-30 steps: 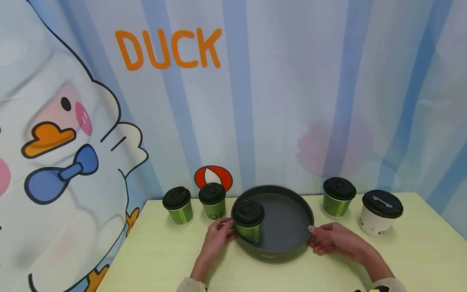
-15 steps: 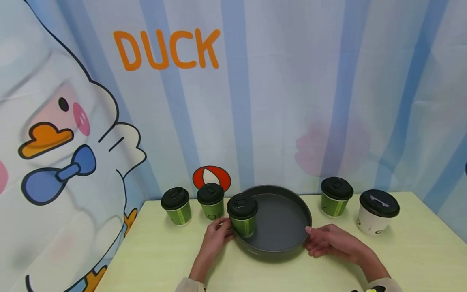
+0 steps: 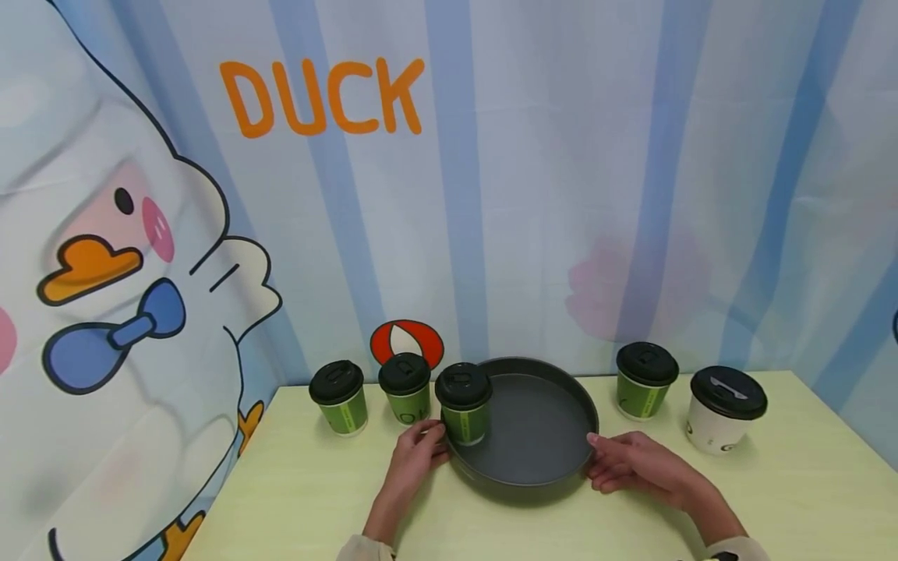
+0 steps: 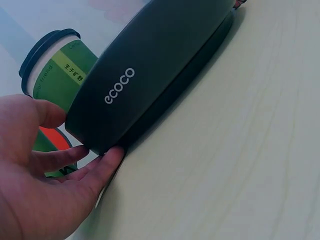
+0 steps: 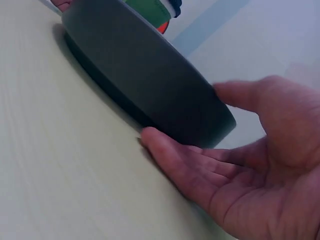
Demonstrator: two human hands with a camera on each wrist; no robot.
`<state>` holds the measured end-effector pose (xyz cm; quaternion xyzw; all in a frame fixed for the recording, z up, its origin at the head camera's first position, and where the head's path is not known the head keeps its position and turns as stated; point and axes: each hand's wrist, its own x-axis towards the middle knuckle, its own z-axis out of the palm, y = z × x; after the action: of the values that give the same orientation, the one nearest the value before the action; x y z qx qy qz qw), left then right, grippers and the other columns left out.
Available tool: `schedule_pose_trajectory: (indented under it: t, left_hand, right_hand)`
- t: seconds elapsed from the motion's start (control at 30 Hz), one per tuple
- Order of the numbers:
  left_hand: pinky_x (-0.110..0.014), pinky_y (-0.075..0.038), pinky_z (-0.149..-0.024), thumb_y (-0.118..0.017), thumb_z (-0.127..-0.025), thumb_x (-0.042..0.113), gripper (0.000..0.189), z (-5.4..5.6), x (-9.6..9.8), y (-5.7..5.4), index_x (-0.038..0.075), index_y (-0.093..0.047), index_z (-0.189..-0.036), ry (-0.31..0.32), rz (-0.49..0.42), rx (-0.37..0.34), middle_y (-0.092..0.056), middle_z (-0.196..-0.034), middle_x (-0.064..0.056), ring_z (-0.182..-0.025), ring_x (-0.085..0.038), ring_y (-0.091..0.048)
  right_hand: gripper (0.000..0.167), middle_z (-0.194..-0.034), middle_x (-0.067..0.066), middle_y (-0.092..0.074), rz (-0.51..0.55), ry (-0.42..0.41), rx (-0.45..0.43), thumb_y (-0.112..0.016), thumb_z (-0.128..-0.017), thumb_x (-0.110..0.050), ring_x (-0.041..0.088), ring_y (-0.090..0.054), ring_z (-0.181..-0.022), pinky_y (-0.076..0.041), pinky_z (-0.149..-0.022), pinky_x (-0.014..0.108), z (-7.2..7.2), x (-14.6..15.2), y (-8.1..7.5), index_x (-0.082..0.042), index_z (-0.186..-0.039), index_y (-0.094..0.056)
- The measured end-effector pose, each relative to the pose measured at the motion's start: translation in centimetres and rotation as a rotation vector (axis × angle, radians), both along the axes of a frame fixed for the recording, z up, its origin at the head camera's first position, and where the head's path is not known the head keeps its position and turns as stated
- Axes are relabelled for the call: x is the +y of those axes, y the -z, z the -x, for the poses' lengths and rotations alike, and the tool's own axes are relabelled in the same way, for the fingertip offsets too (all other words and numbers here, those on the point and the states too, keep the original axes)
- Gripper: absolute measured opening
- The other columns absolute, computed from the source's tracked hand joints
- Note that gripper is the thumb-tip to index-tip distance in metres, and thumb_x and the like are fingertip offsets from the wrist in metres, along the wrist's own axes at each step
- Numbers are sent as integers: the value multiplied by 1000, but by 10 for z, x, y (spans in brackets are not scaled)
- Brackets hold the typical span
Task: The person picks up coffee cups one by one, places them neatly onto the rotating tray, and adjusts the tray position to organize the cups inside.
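Note:
A dark grey round tray (image 3: 540, 436) with a raised rim is in the middle of the table in the head view. Just inside its left rim stands a green paper cup (image 3: 465, 421) with a black lid, upright. My left hand (image 3: 412, 460) holds the tray's left edge, thumb at the rim and fingers underneath; in the left wrist view the wall beside it reads "ecoco" (image 4: 120, 86). On the opposite side my right hand (image 3: 641, 467) grips the edge the same way, its thumb (image 5: 237, 95) against the tray wall. The right wrist view shows fingertips beneath the tray.
Two green lidded cups, one at the far left (image 3: 344, 411) and one nearer the tray (image 3: 410, 405), stand left of it. Another green cup (image 3: 640, 396) and a larger white lidded cup (image 3: 719, 425) stand to the right. A duck-print curtain (image 3: 540, 195) hangs behind the table.
The tray has turned clockwise as seen from above: its cup has shifted left and back, and the front logo has left the head view. Both hands stay at the edges.

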<state>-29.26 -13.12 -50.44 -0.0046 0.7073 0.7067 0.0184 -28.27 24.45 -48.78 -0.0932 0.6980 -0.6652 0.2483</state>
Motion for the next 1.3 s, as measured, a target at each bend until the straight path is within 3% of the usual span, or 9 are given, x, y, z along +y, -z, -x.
schedule_pose_trajectory:
  t: [0.2, 0.4, 0.63, 0.73, 0.87, 1.03, 1.17, 1.3]
  left_hand:
    - [-42, -61, -90, -56, -106, 21, 48, 0, 1, -1, -14, -51, -138, -6, 16, -2, -65, -121, -24, -101, -26, -70]
    - [-41, -60, -91, -56, -107, 23, 50, -1, 1, -1, -14, -49, -140, 8, 16, -7, -62, -127, -27, -104, -26, -70]
    - [-40, -60, -91, -55, -107, 23, 50, -2, 1, -3, -14, -49, -140, 3, 22, -1, -61, -126, -24, -102, -24, -69]
    - [-39, -60, -90, -55, -107, 23, 50, -2, 3, -3, -14, -49, -140, 5, 22, -1, -60, -128, -26, -103, -24, -69]
    - [-40, -60, -91, -54, -107, 23, 50, -3, 2, -2, -15, -49, -140, 4, 23, -6, -59, -132, -28, -105, -26, -69]
    - [-39, -60, -92, -54, -107, 23, 50, -4, 1, -1, -13, -49, -141, 0, 28, -24, -59, -131, -27, -105, -26, -69]
    - [-39, -60, -92, -54, -107, 23, 50, -5, 1, -1, -13, -48, -141, 6, 30, -28, -59, -129, -26, -105, -25, -68]
    - [-40, -59, -93, -53, -108, 25, 52, -4, 1, -3, -13, -47, -143, 22, 26, -10, -59, -129, -26, -106, -25, -68]
  right_hand:
    - [55, -94, 11, -72, -6, 101, 51, -49, -111, -40, 18, -71, -86, -62, -82, 32, 2, -5, 3, 14, -116, -60]
    - [53, -97, 15, -72, -36, 63, 44, -52, -110, -37, 20, -71, -87, -62, -81, 33, 0, -1, 0, 14, -115, -63]
    - [68, -105, 18, -71, -298, 275, 151, -57, -106, -47, 28, -71, -94, -62, -82, 41, -7, -3, -23, 15, -132, -48]
    - [70, -115, 19, -69, -400, 311, 221, -58, -105, -50, 30, -70, -101, -61, -84, 41, -13, 0, -41, 11, -139, -48]
    - [67, -123, 17, -67, -480, 326, 380, -60, -103, -52, 31, -67, -109, -60, -85, 40, -22, 5, -64, 2, -142, -51]
    - [58, -126, 16, -66, -579, 421, 707, -67, -102, -43, 33, -66, -114, -60, -85, 42, -33, 18, -82, -4, -143, -54]
    - [64, -133, 22, -60, -629, 550, 953, -79, -94, -31, 41, -58, -120, -51, -95, 57, -34, 37, -82, -1, -144, -53]
    - [87, -146, 31, -45, -677, 667, 1048, -88, -83, -28, 54, -41, -132, -35, -101, 75, -26, 66, -71, 0, -152, -43]
